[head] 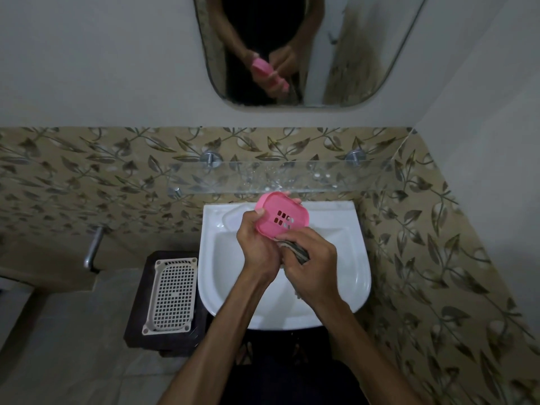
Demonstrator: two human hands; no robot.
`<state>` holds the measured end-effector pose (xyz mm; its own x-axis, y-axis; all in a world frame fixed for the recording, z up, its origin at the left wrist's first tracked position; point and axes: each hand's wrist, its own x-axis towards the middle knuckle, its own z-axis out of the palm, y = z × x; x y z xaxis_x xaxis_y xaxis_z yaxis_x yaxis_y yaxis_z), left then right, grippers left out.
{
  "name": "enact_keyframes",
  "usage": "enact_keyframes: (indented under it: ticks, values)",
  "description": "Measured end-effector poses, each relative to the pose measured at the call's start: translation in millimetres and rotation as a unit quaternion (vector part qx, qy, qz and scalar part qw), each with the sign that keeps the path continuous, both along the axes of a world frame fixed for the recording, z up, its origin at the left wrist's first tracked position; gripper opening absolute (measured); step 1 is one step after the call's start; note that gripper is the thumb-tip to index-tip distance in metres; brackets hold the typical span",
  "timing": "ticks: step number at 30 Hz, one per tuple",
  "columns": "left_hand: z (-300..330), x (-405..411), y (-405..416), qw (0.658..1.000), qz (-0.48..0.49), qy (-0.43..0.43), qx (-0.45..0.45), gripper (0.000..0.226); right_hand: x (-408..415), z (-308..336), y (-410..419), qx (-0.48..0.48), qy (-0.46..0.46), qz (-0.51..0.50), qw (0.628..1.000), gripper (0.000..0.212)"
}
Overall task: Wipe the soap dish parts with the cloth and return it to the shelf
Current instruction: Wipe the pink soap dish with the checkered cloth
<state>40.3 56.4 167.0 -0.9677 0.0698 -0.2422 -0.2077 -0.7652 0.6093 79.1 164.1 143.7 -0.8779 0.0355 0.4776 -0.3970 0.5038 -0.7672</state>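
Above the white washbasin point(355, 276), both hands met over the bowl. The left hand point(257, 249) gripped a pink soap dish part point(282, 216), its thumb hooked over the near left rim and its fingertips showing past the far edge, so that the piece was pinched between thumb and fingers and tilted with its slotted face toward the camera. Two short rows of drain slots lay in the middle of that face. The right hand point(311, 260) was curled round a bunched, striped cloth point(298, 251), fingers pressed together, holding the cloth against the lower right edge of the pink piece. A tail of cloth hung down below that hand into the bowl.

A clear plastic piece point(229, 222) rested on the back left ledge of the basin, partly hidden by the left hand; what it was could not be told. Just behind the hands, a glass shelf point(321, 176) ran along the leaf-patterned tiled wall point(87, 171) on two round metal mounts. Left of the basin, a beige grid tray point(172, 296) lay on a dark stool point(137, 317). Higher up, a mirror point(359, 54) reflected the hands and the pink piece.
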Motion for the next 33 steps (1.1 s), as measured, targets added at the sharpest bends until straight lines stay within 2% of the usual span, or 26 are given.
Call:
enact_keyframes:
  ticks: [4,9,13,15,19,24,26,29,33]
  values:
    - [1.2,-3.2,-7.3,0.999,-0.015,0.032,0.004,0.065,-4.4,3.1,-3.4,-0.007,-0.003,0.018,1.0,0.026]
    - [-0.1,-0.3,-3.8,0.999,-0.024,0.042,0.025,0.076,1.2,2.5,10.6,0.025,0.0,-0.033,0.999,0.022]
    - [1.4,1.9,0.3,0.997,-0.045,0.037,0.042,0.073,-3.3,13.8,-16.6,0.01,0.025,0.022,0.999,0.035]
    - [-1.2,-0.3,-5.2,0.997,-0.041,0.046,0.042,0.073,-3.1,12.2,-13.0,0.013,0.022,0.014,1.0,0.036]
    - [-0.3,-3.3,-8.6,0.997,-0.026,0.061,0.043,0.071,3.8,4.1,4.0,0.03,0.005,-0.055,0.998,0.022]
    - [-2.6,0.4,-2.5,0.996,-0.048,0.046,0.054,0.06,-0.7,9.3,-14.8,0.016,0.029,0.011,0.999,0.034]
    - [-5.5,-2.3,-8.4,0.997,-0.026,0.043,0.058,0.06,-1.0,5.3,-2.4,0.018,0.009,-0.024,1.0,0.029]
    - [-1.3,-5.1,-6.1,0.998,-0.016,0.059,0.03,0.065,-2.8,2.5,5.9,-0.035,-0.034,-0.111,0.993,0.019]
    - [-1.9,-1.9,0.0,0.998,-0.03,0.039,0.033,0.063,-6.7,10.8,-10.9,-0.058,-0.012,-0.082,0.995,0.014]
